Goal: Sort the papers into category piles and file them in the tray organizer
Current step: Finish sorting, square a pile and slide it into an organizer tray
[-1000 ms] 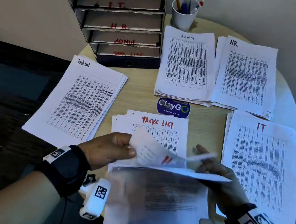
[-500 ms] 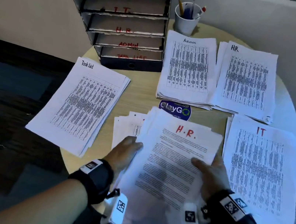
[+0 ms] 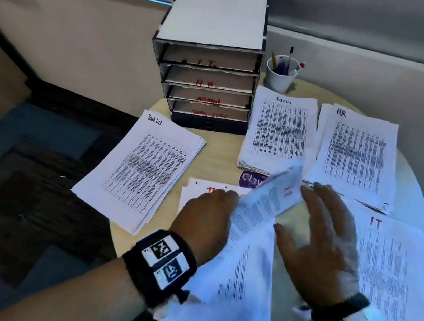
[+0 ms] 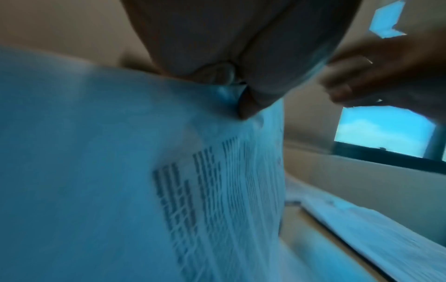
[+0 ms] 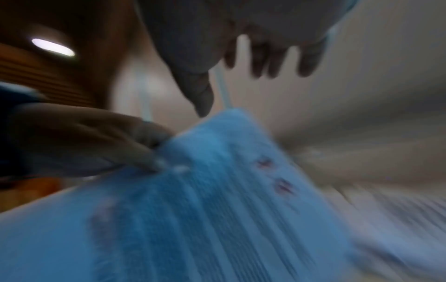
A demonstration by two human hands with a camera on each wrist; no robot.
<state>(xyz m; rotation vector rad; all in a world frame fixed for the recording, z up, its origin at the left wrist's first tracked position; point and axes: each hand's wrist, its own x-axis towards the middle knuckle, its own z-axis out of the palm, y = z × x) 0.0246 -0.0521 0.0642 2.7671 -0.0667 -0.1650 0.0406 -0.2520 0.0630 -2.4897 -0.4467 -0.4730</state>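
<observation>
My left hand [image 3: 211, 213] pinches the left edge of a lifted H.R. sheet [image 3: 269, 197], which curls up over the unsorted stack [image 3: 227, 301] at the table's near edge. In the left wrist view the left hand [image 4: 231, 89] pinches the sheet [image 4: 120, 152] between thumb and finger. My right hand [image 3: 324, 233] hovers just right of the sheet with fingers spread, holding nothing. Sorted piles lie around: Task List [image 3: 142, 171], Admin [image 3: 279, 132], HR [image 3: 356, 155], IT [image 3: 394, 261]. The labelled tray organizer [image 3: 207, 76] stands at the back.
A white cup of pens [image 3: 280, 74] stands right of the organizer. A purple sticker [image 3: 251, 179] shows on the round wooden table [image 3: 223, 151]. A red-lettered sheet [image 3: 200, 189] lies under my left hand. The Task List pile overhangs the table's left edge.
The H.R. sheet, flat on the stack half a second ago, now rises and curls in my left hand. My right hand has left the paper and opened. The camera view has moved back.
</observation>
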